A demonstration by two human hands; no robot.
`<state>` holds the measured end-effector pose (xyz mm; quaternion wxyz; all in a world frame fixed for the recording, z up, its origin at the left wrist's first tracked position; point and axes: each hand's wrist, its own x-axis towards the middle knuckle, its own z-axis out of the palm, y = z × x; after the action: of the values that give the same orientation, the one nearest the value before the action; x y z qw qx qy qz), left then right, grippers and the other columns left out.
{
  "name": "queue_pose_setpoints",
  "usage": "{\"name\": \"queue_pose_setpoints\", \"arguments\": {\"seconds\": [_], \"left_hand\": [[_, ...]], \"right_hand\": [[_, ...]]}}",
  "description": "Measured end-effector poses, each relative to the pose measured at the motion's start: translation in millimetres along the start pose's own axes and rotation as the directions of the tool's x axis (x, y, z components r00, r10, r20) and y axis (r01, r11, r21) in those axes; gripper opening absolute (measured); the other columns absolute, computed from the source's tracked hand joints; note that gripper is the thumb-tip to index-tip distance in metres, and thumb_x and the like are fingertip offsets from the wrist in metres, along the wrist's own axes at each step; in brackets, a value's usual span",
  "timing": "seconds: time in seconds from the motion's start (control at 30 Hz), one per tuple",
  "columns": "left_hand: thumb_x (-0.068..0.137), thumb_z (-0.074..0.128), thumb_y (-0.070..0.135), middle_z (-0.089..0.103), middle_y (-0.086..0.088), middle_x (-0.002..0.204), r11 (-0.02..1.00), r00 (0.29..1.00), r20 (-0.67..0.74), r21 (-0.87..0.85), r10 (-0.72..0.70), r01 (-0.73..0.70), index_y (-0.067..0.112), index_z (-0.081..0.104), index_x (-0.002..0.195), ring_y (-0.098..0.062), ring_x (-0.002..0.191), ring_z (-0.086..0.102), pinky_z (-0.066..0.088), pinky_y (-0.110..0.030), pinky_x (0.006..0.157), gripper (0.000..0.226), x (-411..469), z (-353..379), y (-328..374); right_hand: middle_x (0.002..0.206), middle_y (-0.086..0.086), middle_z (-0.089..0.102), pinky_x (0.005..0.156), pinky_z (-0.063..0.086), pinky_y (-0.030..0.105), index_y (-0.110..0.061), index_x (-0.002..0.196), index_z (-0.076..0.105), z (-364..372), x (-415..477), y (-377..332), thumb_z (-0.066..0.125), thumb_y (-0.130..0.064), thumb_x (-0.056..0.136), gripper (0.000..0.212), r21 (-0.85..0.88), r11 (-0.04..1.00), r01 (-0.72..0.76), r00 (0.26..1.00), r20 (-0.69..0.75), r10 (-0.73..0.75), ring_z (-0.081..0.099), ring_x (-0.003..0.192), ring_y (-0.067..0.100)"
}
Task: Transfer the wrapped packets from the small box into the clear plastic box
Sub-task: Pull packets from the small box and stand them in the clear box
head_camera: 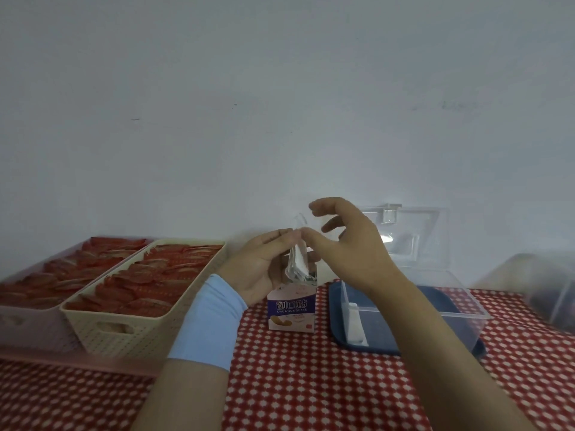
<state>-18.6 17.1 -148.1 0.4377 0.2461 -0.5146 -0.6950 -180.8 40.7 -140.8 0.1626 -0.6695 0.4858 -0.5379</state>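
Observation:
The small box [292,309], pink-white with blue lettering, stands upright on the checked cloth with its top open. A bundle of white wrapped packets [298,265] sticks up out of it. My left hand [264,269] pinches the top of the bundle from the left. My right hand [348,244] pinches the same top edge with thumb and a finger, its other fingers spread above. The clear plastic box [413,309] stands just right of the small box on a dark blue tray, its lid [404,234] raised behind; a white piece lies at its left end.
Two baskets [93,328] full of red packets stand at the left, the cream one nearer the small box. Another clear container [547,290] sits blurred at the right edge. A grey wall closes the back. The red checked tablecloth [311,384] stretches toward me.

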Motion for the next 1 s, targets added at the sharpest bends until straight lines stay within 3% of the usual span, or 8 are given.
{"name": "queue_pose_setpoints", "arguments": {"seconds": [0.2, 0.3, 0.43, 0.57, 0.67, 0.8, 0.9, 1.0], "left_hand": [[0.088, 0.063, 0.027, 0.070, -0.014, 0.117, 0.996, 1.000, 0.012, -0.093, -0.001, 0.002, 0.005, 0.064, 0.115, -0.029, 0.103, 0.070, 0.060, -0.039, 0.077, 0.034, -0.7, -4.8, 0.1], [0.088, 0.060, 0.025, 0.072, -0.014, 0.106, 0.996, 0.999, 0.045, -0.093, -0.005, 0.009, 0.003, 0.061, 0.115, -0.026, 0.093, 0.073, 0.059, -0.032, 0.068, 0.035, -2.2, -2.5, 0.0], [0.089, 0.057, 0.023, 0.071, -0.014, 0.107, 0.994, 0.998, 0.061, -0.106, -0.005, 0.012, -0.001, 0.054, 0.130, -0.024, 0.086, 0.074, 0.058, -0.029, 0.061, 0.047, -3.2, -1.4, 1.2], [0.089, 0.058, 0.022, 0.069, -0.015, 0.116, 0.997, 0.998, 0.060, -0.073, -0.012, 0.016, -0.002, 0.050, 0.134, -0.025, 0.089, 0.073, 0.058, -0.030, 0.062, 0.052, -4.0, -3.1, 0.6], [0.090, 0.058, 0.021, 0.069, -0.015, 0.120, 0.999, 0.996, 0.081, -0.040, -0.030, 0.033, -0.004, 0.049, 0.136, -0.026, 0.095, 0.073, 0.060, -0.033, 0.066, 0.053, -6.0, -6.6, -0.3], [0.092, 0.057, 0.019, 0.068, -0.014, 0.123, 0.999, 0.993, 0.102, -0.007, -0.053, 0.054, 0.003, 0.055, 0.124, -0.027, 0.100, 0.071, 0.062, -0.038, 0.071, 0.036, -6.6, -10.3, 0.9], [0.094, 0.054, 0.014, 0.071, -0.013, 0.112, 0.999, 0.994, 0.099, 0.023, -0.037, 0.035, -0.004, 0.050, 0.131, -0.025, 0.094, 0.072, 0.061, -0.035, 0.070, 0.042, -7.0, -11.3, 0.2], [0.089, 0.055, 0.014, 0.073, -0.012, 0.106, 0.997, 0.991, 0.120, 0.041, -0.065, 0.061, -0.002, 0.052, 0.123, -0.024, 0.088, 0.074, 0.063, -0.036, 0.071, 0.038, -7.7, -11.6, -0.4]], "right_hand": [[0.139, -0.027, 0.045, 0.084, 0.047, 0.006, -0.030, 0.087, 0.057, -1.7, -6.3, -7.6, 0.096, -0.039, 0.054, 0.053, -0.110, 0.973, 0.202, 0.936, 0.314, -0.159, 0.052, 0.113, -0.013], [0.130, -0.018, 0.053, 0.077, 0.059, 0.023, -0.023, 0.080, 0.056, 6.9, -4.0, -1.9, 0.097, -0.030, 0.055, 0.049, -0.108, 0.952, 0.286, 0.925, 0.289, -0.245, 0.062, 0.103, 0.002], [0.118, -0.009, 0.055, 0.066, 0.052, 0.013, -0.021, 0.079, 0.058, 5.2, -4.5, -1.3, 0.094, -0.020, 0.058, 0.042, -0.081, 0.943, 0.323, 0.931, 0.206, -0.301, 0.060, 0.092, 0.002], [0.143, -0.018, 0.045, 0.069, 0.054, 0.015, -0.021, 0.082, 0.058, 5.6, -6.2, -3.6, 0.095, -0.022, 0.058, 0.045, -0.044, 0.968, 0.247, 0.941, 0.251, -0.228, 0.062, 0.097, -0.002], [0.129, -0.015, 0.054, 0.068, 0.056, 0.018, -0.019, 0.082, 0.058, 5.2, -7.4, -3.8, 0.094, -0.020, 0.060, 0.043, -0.018, 0.976, 0.219, 0.941, 0.267, -0.206, 0.063, 0.096, 0.000], [0.123, -0.015, 0.057, 0.073, 0.059, 0.022, -0.024, 0.097, 0.058, 1.0, -10.6, -9.6, 0.096, -0.017, 0.057, 0.055, 0.045, 0.994, 0.097, 0.947, 0.304, -0.106, 0.061, 0.106, -0.001], [0.123, -0.006, 0.061, 0.082, 0.061, 0.032, -0.038, 0.130, 0.046, -6.6, -7.6, -10.5, 0.089, -0.019, 0.071, 0.076, 0.214, 0.976, -0.030, 0.939, 0.340, -0.046, 0.065, 0.106, 0.010], [0.104, 0.000, 0.070, 0.086, 0.053, 0.022, -0.027, 0.144, 0.045, -14.7, -0.6, -8.2, 0.067, -0.013, 0.094, 0.056, 0.278, 0.951, -0.138, 0.954, 0.296, 0.052, 0.070, 0.093, 0.008]]}}
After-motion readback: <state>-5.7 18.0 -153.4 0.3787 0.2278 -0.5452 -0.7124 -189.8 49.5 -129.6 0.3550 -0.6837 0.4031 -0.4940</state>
